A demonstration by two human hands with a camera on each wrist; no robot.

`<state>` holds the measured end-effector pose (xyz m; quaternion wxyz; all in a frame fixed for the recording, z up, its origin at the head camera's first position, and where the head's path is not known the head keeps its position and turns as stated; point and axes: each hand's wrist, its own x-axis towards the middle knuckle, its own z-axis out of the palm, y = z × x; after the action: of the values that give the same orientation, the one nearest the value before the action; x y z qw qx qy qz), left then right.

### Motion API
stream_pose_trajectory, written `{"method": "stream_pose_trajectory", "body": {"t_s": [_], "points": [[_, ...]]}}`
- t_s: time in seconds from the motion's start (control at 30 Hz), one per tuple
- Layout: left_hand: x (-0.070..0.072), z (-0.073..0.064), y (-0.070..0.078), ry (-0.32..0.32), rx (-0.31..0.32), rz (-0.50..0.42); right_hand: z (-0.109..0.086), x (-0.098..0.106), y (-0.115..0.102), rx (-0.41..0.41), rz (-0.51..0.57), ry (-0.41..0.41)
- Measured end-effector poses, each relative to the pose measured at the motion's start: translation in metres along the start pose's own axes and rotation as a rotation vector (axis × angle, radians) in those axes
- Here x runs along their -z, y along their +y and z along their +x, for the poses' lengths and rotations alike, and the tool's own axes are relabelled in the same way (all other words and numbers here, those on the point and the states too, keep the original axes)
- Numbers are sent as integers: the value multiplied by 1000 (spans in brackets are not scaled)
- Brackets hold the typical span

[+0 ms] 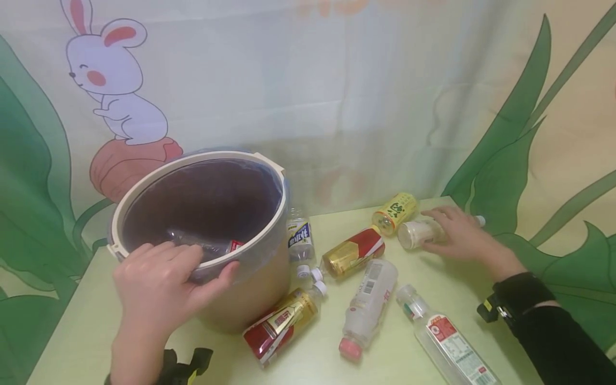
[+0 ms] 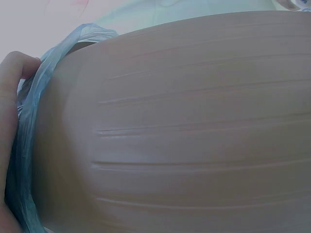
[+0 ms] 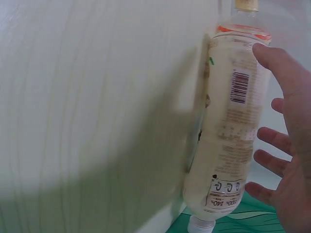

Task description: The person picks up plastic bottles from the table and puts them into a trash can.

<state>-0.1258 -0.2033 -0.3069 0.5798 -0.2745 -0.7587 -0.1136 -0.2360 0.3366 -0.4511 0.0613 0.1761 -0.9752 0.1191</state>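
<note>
My left hand [image 1: 159,283] grips the near rim of a beige bin [image 1: 260,294] lined with a thin plastic bag [image 2: 26,155], its thumb lying outside the wall. Inside the bin lies a clear bottle with a red label patch [image 1: 234,246]. My right hand [image 1: 457,232] is over a cream-labelled plastic bottle [image 3: 231,131] lying at the table's back right. In the right wrist view the fingers are spread beside this bottle and the thumb overlaps its end. Directly behind it lies a yellow-labelled bottle [image 1: 397,211].
Two red-and-gold bottles [image 1: 353,253] [image 1: 286,321], a blue-labelled bottle [image 1: 299,238], a pink-capped bottle [image 1: 370,302] and a clear bottle with a red-and-white label [image 1: 452,342] lie right of the bin on the pale table [image 1: 409,363]. A printed curtain [image 1: 308,107] hangs behind.
</note>
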Motion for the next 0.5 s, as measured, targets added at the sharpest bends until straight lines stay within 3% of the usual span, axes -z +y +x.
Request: {"method": "stream_pose_trajectory", "body": {"t_s": [0.23,0.5], "points": [[1,2,1,3,-1,4,4,-5,6,-59,-7,-10],[1,1,0,-4,1,3,4,-9,10,-69,-6,-29]]}}
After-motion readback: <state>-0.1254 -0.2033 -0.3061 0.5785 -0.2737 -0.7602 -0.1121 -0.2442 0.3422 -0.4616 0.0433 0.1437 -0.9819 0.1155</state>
